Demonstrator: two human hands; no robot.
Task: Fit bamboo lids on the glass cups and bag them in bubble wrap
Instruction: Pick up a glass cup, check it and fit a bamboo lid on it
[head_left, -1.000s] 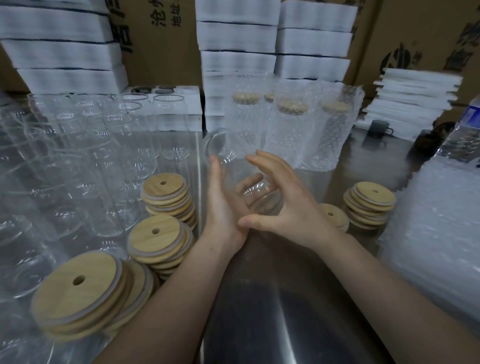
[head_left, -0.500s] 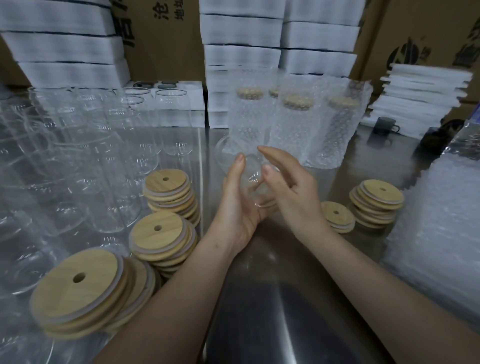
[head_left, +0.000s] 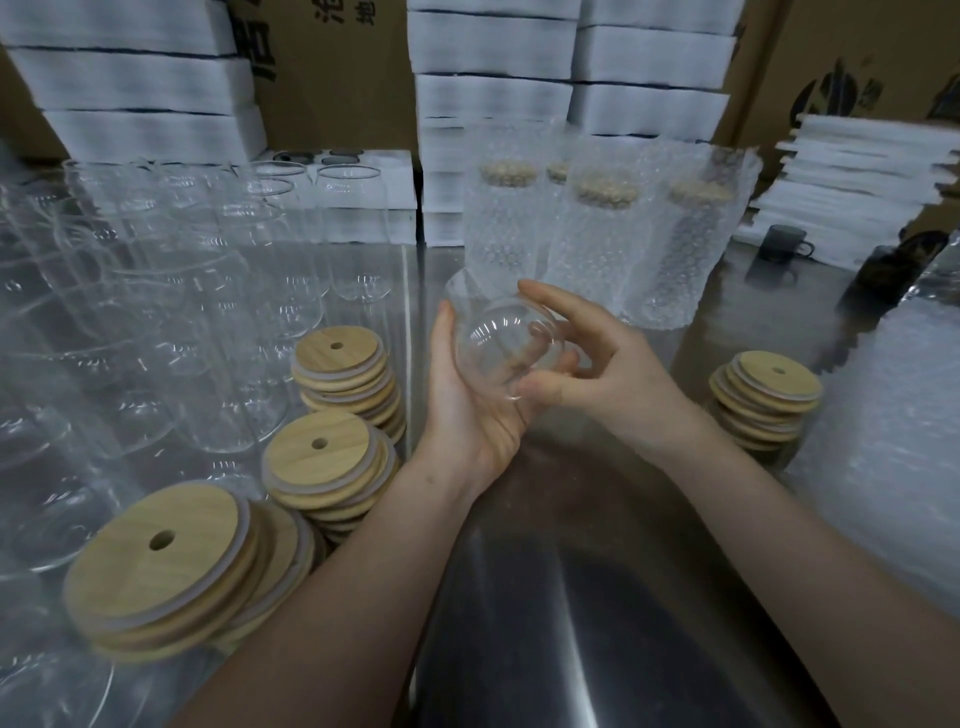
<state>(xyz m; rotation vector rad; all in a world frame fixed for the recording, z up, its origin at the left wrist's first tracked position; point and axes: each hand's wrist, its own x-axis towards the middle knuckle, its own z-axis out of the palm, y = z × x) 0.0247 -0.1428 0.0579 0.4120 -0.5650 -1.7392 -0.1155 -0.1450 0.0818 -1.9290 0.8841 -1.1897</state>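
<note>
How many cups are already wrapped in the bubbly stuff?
4. In a row: left wrapped cup, middle wrapped cup, right wrapped cup. A fourth wrapped cup peeks out behind the left two. More may hide behind.

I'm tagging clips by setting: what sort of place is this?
Likely a warehouse packing bench: brown cardboard cartons behind, stacks of round bamboo lids, rows of clear glass cups, and lidded cups standing in bubble-wrap bags.

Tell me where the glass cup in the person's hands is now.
In the head view, the glass cup is at centre, gripped between the left hand and the right hand over the metal table, just before the bubble-wrapped cups.
</note>
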